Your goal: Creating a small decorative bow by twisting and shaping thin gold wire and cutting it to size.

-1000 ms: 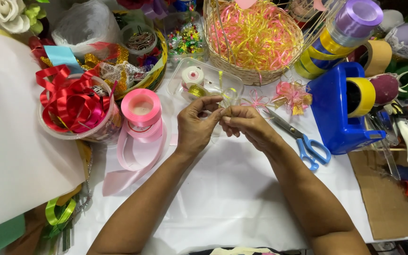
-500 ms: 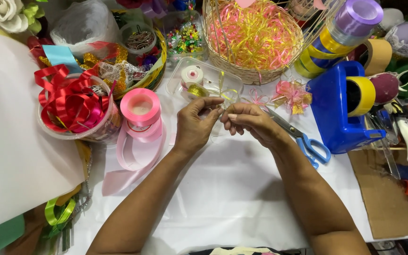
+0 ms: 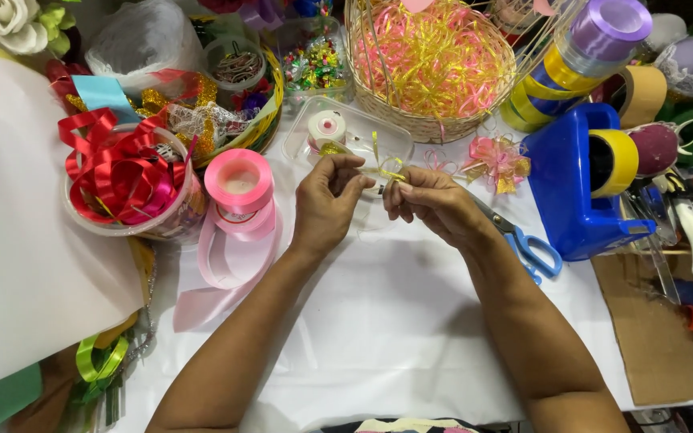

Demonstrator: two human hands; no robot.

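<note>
A white cloth (image 3: pixel 378 321) covers a crowded craft table, with supplies packed along its far edge and both sides. Over the middle of it the person's two hands meet. The left hand (image 3: pixel 326 204) and the right hand (image 3: pixel 431 204) each pinch a small yellow ribbon bow (image 3: pixel 387 170) between thumb and fingertips, the other fingers curled in loosely. The bow hangs just above the cloth, in front of a clear plastic tray (image 3: pixel 362 132), with thin ribbon tails sticking up from the pinch.

The bow looks very light and soft, made of narrow glossy ribbon, so it would likely slip or spring open if the pinch slackens. It seems best held at its centre, where the loops cross, with only the fingertips; squeezing the loops would probably flatten them.

Left of the hands stands a pink ribbon roll (image 3: pixel 240 183), its loose end trailing over the cloth. Beyond that is a tub of red ribbon (image 3: pixel 126 180). A basket (image 3: pixel 435 124) of pink and yellow shreds sits behind the tray. To the right lie a finished pink bow (image 3: pixel 497 160), blue-handled scissors (image 3: pixel 527 244) touching the right wrist, and a blue tape dispenser (image 3: pixel 575 188).
</note>
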